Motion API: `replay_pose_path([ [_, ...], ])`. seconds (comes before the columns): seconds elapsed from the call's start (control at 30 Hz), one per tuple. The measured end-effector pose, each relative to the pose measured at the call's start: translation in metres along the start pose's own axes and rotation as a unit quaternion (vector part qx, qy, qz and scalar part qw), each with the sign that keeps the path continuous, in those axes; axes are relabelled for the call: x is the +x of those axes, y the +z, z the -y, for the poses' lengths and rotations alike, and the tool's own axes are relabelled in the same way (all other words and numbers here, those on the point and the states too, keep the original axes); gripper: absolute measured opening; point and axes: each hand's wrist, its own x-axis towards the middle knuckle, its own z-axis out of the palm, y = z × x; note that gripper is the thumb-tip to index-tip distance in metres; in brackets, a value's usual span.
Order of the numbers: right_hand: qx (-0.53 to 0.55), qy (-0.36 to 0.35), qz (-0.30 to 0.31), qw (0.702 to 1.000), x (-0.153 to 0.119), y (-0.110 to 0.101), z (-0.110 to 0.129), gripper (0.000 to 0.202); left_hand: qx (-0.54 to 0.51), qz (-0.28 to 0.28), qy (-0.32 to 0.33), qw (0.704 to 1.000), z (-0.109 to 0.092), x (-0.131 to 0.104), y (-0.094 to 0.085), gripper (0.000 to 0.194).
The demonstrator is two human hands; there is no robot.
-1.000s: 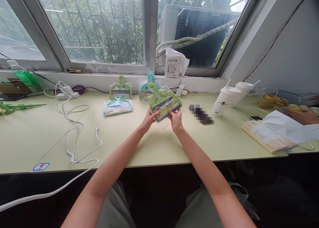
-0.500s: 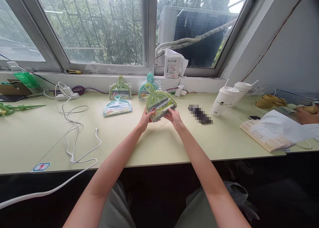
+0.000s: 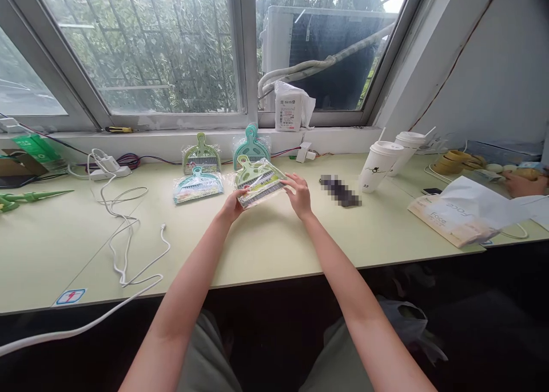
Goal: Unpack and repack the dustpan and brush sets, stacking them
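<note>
Your left hand (image 3: 233, 206), mid-frame, is closed on the lower left corner of a wrapped green dustpan set (image 3: 261, 182): thumb across the front, remaining fingers hidden behind it. Your right hand (image 3: 300, 196), just right of centre, is partly open, fingers spread and slightly bent, the tips at the set's right edge; whether they press on it, you cannot tell from this view. The set is held tilted above the pale, smooth desk (image 3: 266, 249), rounded handle toward the upper left. Clear film glares over the dark bristles and printed card; the lettering is hard to read.

Behind it, above centre, a teal dustpan set (image 3: 252, 147) stands upright, its base partly covered by your packet. Left of that, a second green set (image 3: 200, 155) stands with its lower edge behind a light-blue set (image 3: 198, 186), all in crinkled film.

Right of your hands, pixel blocks mask a long dark object (image 3: 341, 191); you cannot identify it. Farther right, two lidded white cups (image 3: 381, 166) overlap. At the right edge, another person's hand (image 3: 524, 184) is blurred and cut off.
</note>
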Motion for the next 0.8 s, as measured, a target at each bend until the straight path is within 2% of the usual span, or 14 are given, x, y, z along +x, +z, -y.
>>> replay_pose_path([
  [0.07, 0.016, -0.001, -0.007, 1.000, 0.001, -0.001, -0.002, 0.017, 0.013, 0.009, -0.027, 1.000, -0.001, 0.000, -0.003, 0.039],
  [0.17, 0.024, -0.003, 0.005, 1.000, 0.002, -0.003, -0.006, 0.013, 0.036, 0.032, -0.051, 0.998, -0.002, -0.001, -0.007, 0.041],
  [0.3, -0.024, 0.041, -0.012, 0.999, 0.001, -0.003, -0.012, 0.019, 0.067, 0.141, -0.056, 0.986, -0.003, -0.006, -0.009, 0.047],
  [0.4, -0.044, 0.072, -0.034, 0.996, 0.000, -0.003, -0.015, 0.020, 0.095, 0.187, -0.057, 0.976, 0.000, -0.008, -0.008, 0.052],
  [0.5, -0.034, 0.075, -0.041, 0.996, -0.002, -0.003, -0.013, 0.021, 0.120, 0.209, -0.048, 0.969, 0.004, -0.005, -0.009, 0.052],
  [0.67, -0.044, 0.029, -0.080, 0.995, -0.001, -0.004, -0.011, 0.019, 0.154, 0.230, -0.021, 0.961, 0.008, 0.000, -0.010, 0.050],
  [0.8, 0.037, 0.082, -0.041, 0.995, 0.002, 0.000, -0.021, 0.020, 0.189, 0.222, -0.014, 0.957, 0.005, -0.003, -0.008, 0.055],
])
